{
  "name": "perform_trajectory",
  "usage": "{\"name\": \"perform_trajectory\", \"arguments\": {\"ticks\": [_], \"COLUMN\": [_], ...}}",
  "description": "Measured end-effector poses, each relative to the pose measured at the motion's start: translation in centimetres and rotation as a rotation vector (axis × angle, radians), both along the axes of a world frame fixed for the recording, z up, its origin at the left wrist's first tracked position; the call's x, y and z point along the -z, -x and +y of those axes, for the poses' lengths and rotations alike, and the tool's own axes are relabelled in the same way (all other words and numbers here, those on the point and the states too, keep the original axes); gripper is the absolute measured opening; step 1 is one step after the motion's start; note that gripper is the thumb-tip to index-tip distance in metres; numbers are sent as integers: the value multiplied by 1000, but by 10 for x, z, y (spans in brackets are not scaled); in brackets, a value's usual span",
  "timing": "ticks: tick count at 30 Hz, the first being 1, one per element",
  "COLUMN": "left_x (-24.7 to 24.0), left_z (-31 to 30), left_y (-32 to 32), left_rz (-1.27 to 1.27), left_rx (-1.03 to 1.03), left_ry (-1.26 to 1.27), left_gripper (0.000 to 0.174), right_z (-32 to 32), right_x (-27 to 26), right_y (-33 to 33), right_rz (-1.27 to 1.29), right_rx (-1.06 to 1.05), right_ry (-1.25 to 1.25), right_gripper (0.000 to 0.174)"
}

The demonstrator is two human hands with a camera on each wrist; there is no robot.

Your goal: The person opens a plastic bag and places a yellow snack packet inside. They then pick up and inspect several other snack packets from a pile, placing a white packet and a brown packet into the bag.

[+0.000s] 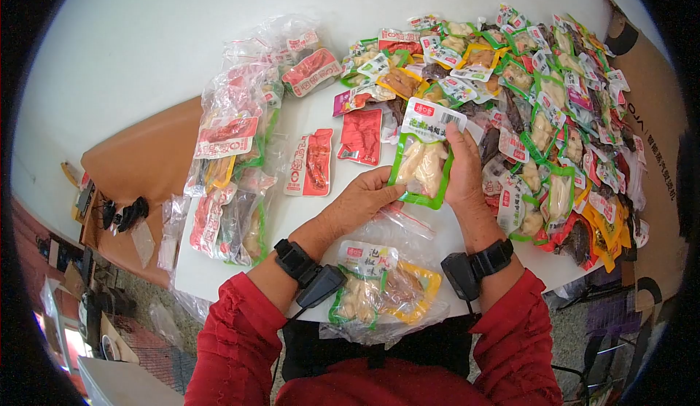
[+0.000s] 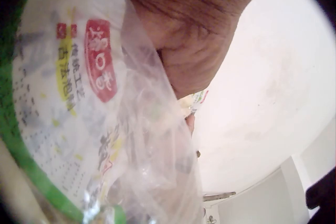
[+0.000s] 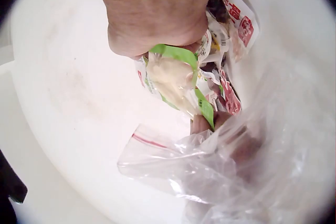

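Head view: a clear zip bag [image 1: 389, 232] containing packets lies at the near edge of the white table [image 1: 321, 109]. Just beyond, a green-edged packet [image 1: 423, 162] is held up between both hands; the left hand [image 1: 368, 194] pinches its lower left corner, the right hand [image 1: 465, 167] grips its right edge. Farther off lie two red packets [image 1: 361, 136], with filled clear bags [image 1: 230, 143] to the left and a packet heap [image 1: 539, 114] to the right.

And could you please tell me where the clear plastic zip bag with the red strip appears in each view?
Head: the clear plastic zip bag lies low, just right of centre.
Left wrist: the bag is large, filling the left and lower middle.
Right wrist: the bag is at lower right, its red-striped edge towards the left.
Shared landmark: the person's bare left grip, above the bag, top centre, and partly behind the bag, respectively.
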State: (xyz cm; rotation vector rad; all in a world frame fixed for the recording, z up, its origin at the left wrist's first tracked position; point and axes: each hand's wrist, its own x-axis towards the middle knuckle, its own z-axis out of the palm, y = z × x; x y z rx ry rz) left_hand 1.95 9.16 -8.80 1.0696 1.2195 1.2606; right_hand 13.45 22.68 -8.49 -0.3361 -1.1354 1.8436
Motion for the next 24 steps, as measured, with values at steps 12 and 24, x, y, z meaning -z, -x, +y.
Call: {"name": "perform_trajectory", "arguments": {"ticks": [12, 24], "left_x": [7, -3], "left_z": [2, 0], "left_y": [3, 1], "left_rz": [3, 32], "left_rx": [-5, -5], "left_ry": [-7, 11], "left_gripper": [24, 24], "right_z": [-3, -3], "right_x": [-2, -3], "right_y": [0, -1], "right_rz": [-8, -35], "right_rx": [9, 24], "right_ry": [-16, -37], "right_gripper": [29, 29]}}
